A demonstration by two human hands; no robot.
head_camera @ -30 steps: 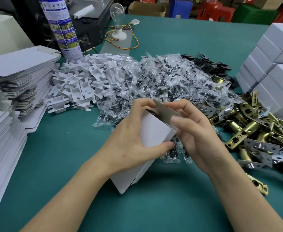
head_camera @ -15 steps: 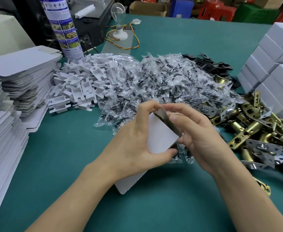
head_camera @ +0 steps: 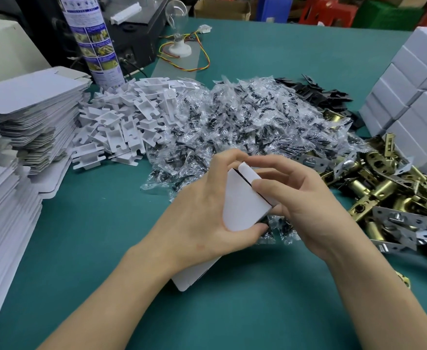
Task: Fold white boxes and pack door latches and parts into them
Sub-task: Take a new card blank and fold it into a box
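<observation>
Above a green bench [head_camera: 101, 248], the left hand [head_camera: 202, 221] fingers grip a white box [head_camera: 242, 208]; the right hand [head_camera: 306, 208] fingers pinch its end flap [head_camera: 249, 174], apparently almost closed.

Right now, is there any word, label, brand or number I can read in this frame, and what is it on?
Tall can: blue-and-white label with small print and picture panels, too blurred to read.
White box, stacked boxes, flat blanks: no print visible.
No text here can be quoted.
</observation>
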